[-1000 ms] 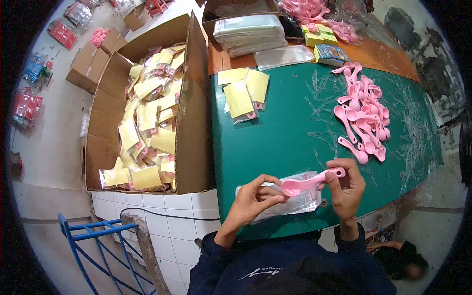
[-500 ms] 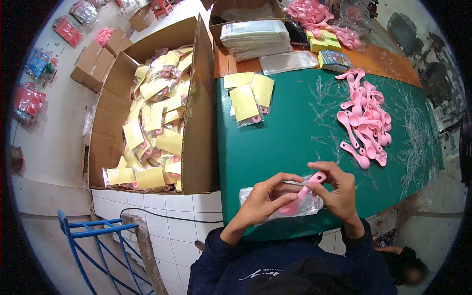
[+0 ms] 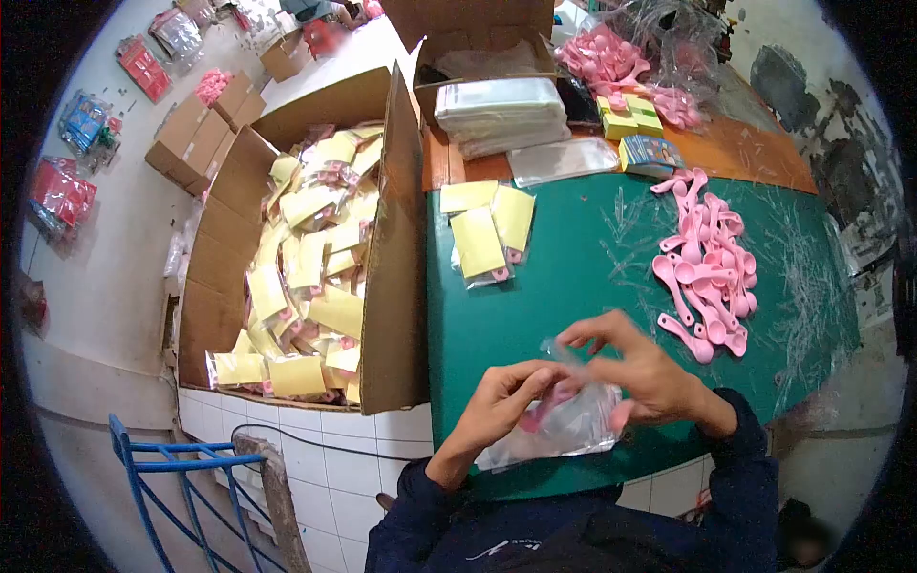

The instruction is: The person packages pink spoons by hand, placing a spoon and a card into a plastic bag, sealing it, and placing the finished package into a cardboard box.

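Keeps the pink spoon (image 3: 546,411) low above the front part of the green desk (image 3: 573,277), blurred and partly covered by fingers and clear plastic, where a moment ago more of it was exposed; pinches it between thumb and fingertips of the left hand (image 3: 501,406); has drawn the right hand (image 3: 640,372) away from the spoon's handle, fingers now parted and smeared by motion, with clear film (image 3: 564,353) raised beside the fingertips, whether gripped or not cannot be told; just beneath, clear bags (image 3: 573,435) near the edge; farther off, at right, a heap of pink spoons (image 3: 707,267); at left, yellow-carded packets (image 3: 478,244), then the filled cardboard box (image 3: 392,267) alongside, both seemingly unchanged.
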Tool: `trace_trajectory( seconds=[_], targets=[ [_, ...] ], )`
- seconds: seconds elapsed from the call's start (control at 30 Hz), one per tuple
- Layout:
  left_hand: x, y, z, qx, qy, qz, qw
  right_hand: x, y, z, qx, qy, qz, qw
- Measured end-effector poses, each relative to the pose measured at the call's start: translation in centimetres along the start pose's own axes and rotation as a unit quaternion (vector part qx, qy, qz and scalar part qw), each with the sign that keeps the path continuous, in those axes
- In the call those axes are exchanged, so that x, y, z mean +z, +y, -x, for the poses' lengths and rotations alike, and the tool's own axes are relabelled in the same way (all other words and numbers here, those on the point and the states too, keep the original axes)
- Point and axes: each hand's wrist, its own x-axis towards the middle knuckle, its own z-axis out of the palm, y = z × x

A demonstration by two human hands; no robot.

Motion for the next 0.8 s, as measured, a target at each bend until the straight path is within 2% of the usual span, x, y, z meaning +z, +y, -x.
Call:
trace_trajectory(
  seconds=[0.1,0.17,0.2,0.23,0.27,0.33,0.4,0.47,0.53,0.63,0.67,0.77,0.8],
  targets=[
    [-0.1,1.7,-0.1,0.019,0.015,0.031,0.999,-3.9,4.5,-2.5,-0.059,-0.037,-0.100,0.993],
    [-0.9,1.0,0.2,0.024,0.019,0.053,0.998,-10.5,13.0,-4.2,-0.024,0.098,0.100,0.990],
    [-1.0,1.1,0.4,0.029,0.021,0.062,0.997,-13.8,18.1,-3.6,0.131,0.238,0.190,0.943],
    [-1.2,1.2,0.6,0.037,0.023,0.071,0.997,-16.7,22.2,-3.5,0.247,0.275,0.228,0.901],
    [-1.6,0.9,0.9,0.036,0.019,0.075,0.996,-20.3,29.8,-1.4,0.284,0.322,0.310,0.848],
    [-1.9,0.6,1.6,0.038,0.015,0.057,0.998,-23.5,36.3,0.8,0.412,0.297,0.370,0.778],
    [-1.9,0.8,2.2,0.033,0.017,0.046,0.998,-22.8,34.1,0.0,0.479,0.243,0.374,0.756],
    [-2.1,1.0,2.4,0.027,0.015,0.045,0.999,-21.1,32.5,-0.8,0.492,0.264,0.377,0.739],
    [-2.1,0.6,2.6,0.003,0.008,0.053,0.999,-19.8,32.0,-0.8,0.451,0.361,0.379,0.723],
    [-1.2,1.3,2.4,-0.015,0.040,0.037,0.998,-18.6,29.9,-1.6,0.436,0.396,0.410,0.696],
    [-1.1,1.5,2.3,-0.019,0.045,0.040,0.998,-18.4,28.7,-1.8,0.433,0.366,0.443,0.695],
    [-1.1,2.0,2.2,-0.021,0.057,0.034,0.998,-17.9,25.6,-2.4,0.312,0.341,0.305,0.833],
    [-1.3,2.3,2.1,-0.019,0.056,0.024,0.998,-16.3,22.2,-2.9,0.241,0.315,0.204,0.895]
  ],
)
